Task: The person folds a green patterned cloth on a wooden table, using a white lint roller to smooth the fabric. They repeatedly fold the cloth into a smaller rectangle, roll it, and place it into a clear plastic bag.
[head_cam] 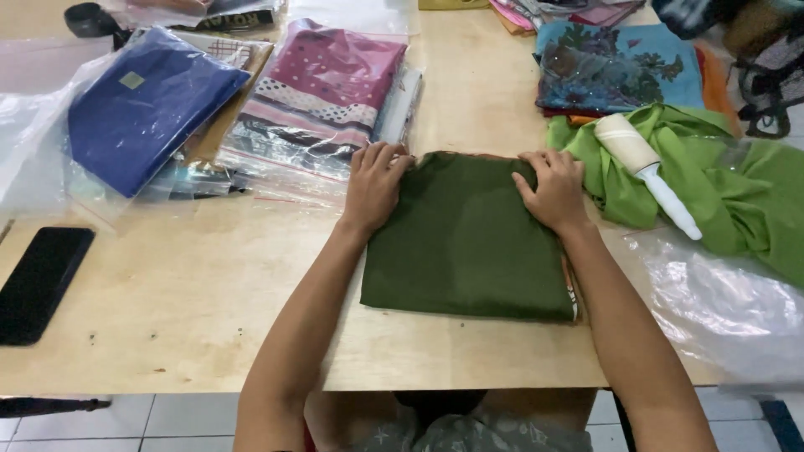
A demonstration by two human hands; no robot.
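The left hand [374, 182] lies palm down on the far left corner of a folded dark green cloth [465, 243], its fingers bent over the far edge and pressing there, closed on nothing else. The right hand [553, 188] rests likewise on the far right corner, fingers spread and curled onto the fabric. The cloth sits flat on a pale wooden table [184, 326], near the front edge, squarely between the two forearms; a thin patterned edge shows along its right side. Just right of the right hand lies a heap of light green fabric [720, 188], and on it a lint roller [649, 163] with a white handle pointing toward the person. A clear plastic bag [720, 305] lies on the table in front of that heap. Beyond the heap is a blue flowered cloth in plastic [615, 67]. Just beyond the left hand lies a bagged pink patterned cloth [322, 88], and further left a bagged blue cloth [138, 113]. A black phone [40, 283] lies well apart at the left edge.
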